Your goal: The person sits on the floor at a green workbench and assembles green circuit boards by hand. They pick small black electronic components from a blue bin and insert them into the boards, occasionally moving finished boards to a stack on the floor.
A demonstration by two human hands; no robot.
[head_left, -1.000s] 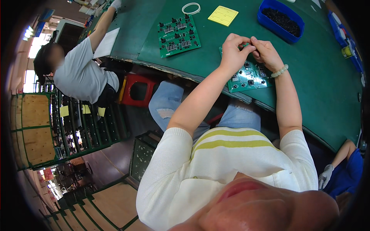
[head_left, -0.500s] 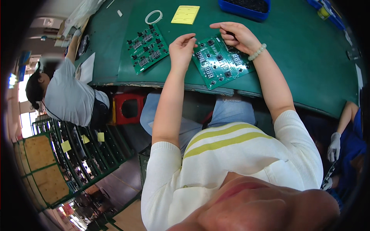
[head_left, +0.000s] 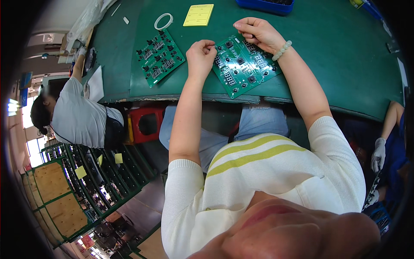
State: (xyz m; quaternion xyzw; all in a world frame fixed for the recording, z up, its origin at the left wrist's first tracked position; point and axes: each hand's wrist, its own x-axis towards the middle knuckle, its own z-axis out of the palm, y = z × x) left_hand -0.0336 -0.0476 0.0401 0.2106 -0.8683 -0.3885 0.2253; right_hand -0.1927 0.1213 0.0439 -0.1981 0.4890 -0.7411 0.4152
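Observation:
A green circuit board point(head_left: 245, 71) with black buttons and white digit displays lies on the green table before me. My left hand point(head_left: 201, 58) is closed at the board's upper left corner, thumb and forefinger together; whether it grips the board or a small part is hidden. Over the board's far edge, my right hand point(head_left: 262, 36) is closed in a pinch, its fingertips beyond that edge. Anything between those fingers is too small to make out. A second, similar circuit board point(head_left: 160, 58) lies to the left of my left hand.
Beyond the boards are a white ring point(head_left: 163, 21), a yellow paper slip point(head_left: 198, 15) and a blue bin point(head_left: 267, 6) of dark parts. The table's near edge point(head_left: 172, 97) runs before my lap. One person point(head_left: 82, 116) works at left; a gloved hand point(head_left: 378, 154) shows at right.
My right forefinger, stretched out before, has drawn in to a pinch. The left hand stays by the board's corner. The whole view has shifted slightly.

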